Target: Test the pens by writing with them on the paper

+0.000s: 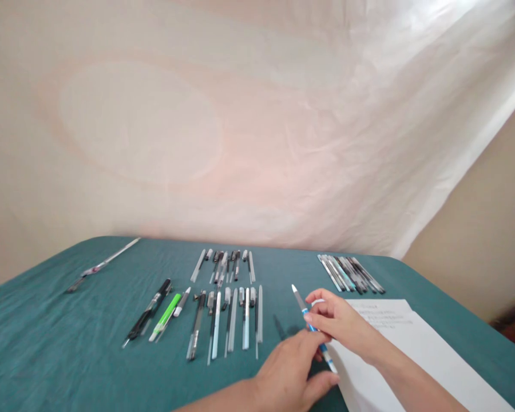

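My right hand (341, 320) pinches a blue and white pen (313, 329) near its middle, the white capped end pointing up and to the left. My left hand (294, 375) lies just below it on the teal tablecloth (68, 343), fingers curled, thumb close to the pen's lower end; whether it grips the pen is unclear. Both hands sit at the left edge of a white sheet of paper (416, 355) with faint writing.
Rows of pens lie on the cloth: a middle group (229, 320), a back group (225, 264), a right group (349, 273), a black pen (148, 312) and green pen (166, 315) at left, a long pen (103, 265) far left. A pale sheet hangs behind.
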The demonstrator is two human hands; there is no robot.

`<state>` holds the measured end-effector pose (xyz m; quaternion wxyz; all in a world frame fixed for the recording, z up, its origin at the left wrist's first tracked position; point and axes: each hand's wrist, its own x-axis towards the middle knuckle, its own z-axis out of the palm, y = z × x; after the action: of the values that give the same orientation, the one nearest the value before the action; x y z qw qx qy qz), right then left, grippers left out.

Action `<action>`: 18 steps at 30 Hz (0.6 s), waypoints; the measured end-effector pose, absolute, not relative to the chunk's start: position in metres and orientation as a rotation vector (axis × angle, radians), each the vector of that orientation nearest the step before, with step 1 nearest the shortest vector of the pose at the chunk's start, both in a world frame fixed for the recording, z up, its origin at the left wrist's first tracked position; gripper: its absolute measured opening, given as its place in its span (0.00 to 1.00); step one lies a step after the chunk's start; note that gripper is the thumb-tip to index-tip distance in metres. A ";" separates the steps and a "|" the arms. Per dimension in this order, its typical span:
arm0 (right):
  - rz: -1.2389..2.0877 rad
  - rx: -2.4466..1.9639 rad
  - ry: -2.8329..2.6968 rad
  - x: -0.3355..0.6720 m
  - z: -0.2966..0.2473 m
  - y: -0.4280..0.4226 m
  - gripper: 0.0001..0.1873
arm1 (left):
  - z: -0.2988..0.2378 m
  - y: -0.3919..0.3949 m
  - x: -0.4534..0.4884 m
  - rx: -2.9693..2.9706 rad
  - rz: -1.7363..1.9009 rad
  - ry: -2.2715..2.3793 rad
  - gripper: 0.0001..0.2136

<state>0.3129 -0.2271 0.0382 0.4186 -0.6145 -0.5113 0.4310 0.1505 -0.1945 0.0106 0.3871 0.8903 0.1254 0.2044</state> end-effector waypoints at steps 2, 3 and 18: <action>0.974 -1.618 -1.320 0.327 0.036 -0.215 0.17 | 0.009 -0.194 0.151 2.275 0.517 0.338 0.24; 0.865 -1.696 -1.351 0.337 0.035 -0.205 0.17 | 0.008 -0.193 0.152 2.277 0.518 0.347 0.26; -0.178 -2.578 -1.407 0.430 -0.008 -0.115 0.09 | -0.013 -0.183 0.161 2.498 0.433 0.235 0.15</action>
<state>0.4305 -0.1147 -0.0080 0.0994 -0.8718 -0.4759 -0.0603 0.1608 -0.1835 -0.0133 0.2932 0.9380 0.0881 0.1626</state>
